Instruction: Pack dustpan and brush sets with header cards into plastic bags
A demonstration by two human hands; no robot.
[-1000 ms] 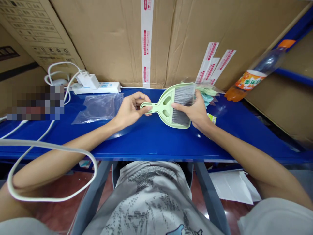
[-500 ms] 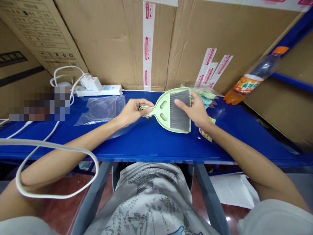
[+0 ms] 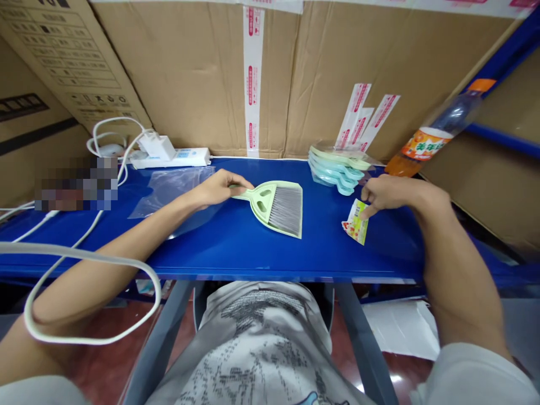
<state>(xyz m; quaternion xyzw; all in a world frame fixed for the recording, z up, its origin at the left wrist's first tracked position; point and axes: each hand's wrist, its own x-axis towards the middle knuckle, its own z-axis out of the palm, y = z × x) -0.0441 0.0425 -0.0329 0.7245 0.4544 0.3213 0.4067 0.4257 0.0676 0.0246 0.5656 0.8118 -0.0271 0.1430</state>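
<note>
at the far left of the blue table, a brown carton carries a printed grid and a row of handling symbols; the text within the grid is too small to read. in front of it, a white cable forms a loop across the left forearm. a white power strip, with a white charger at its left end, bears blue markings that are not legible. a clear plastic bag lies flat just beside the left hand.

the left hand pinches the handle end of a light-green dustpan. the dustpan is near the middle of the table, mouth to the right, with the grey bristles of a brush nested in it. behind, a white tape strip with red printed blocks runs down a cardboard panel.

further right, a bagged stack of green and light-blue dustpans sits against the panel. near it lies a yellow-green and white packet; its print is illegible. the right hand has bent fingers at the packet's upper edge; whether it grips cannot be told. beyond it, a tilted orange-capped bottle shows green characters, of which "美年" is readable.
</note>
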